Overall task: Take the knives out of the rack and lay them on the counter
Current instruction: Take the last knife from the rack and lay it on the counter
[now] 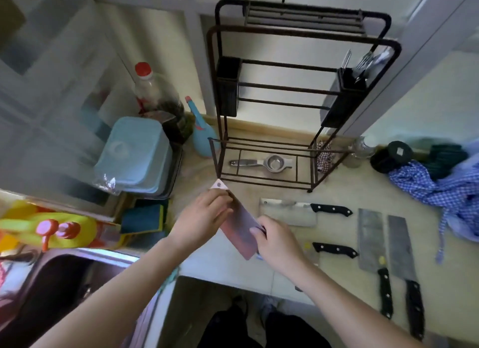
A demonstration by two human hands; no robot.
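Four knives already lie on the counter [337, 182] in front of the rack [298, 93]: one cleaver [290, 214] nearest the rack, a black-handled knife [335, 249] closer to the front edge with its blade mostly hidden behind the right hand, and two cleavers [383, 241] side by side toward the right, handles pointing at the front edge. The fifth, a pinkish cleaver [239, 228], is held above the counter near its front edge, between both hands. The left hand [201, 219] pinches the far end of the blade, by the hang hole; the right hand [276, 241] is closed on the near end, where the handle should be, though it is hidden. The rack's slotted top looks bare of knives. To finish well, I would lower the blade flat onto the free patch left of the first cleaver, keep fingertips off the cutting edge, release the left hand first, and keep it clear of the sink [51, 277] at the left
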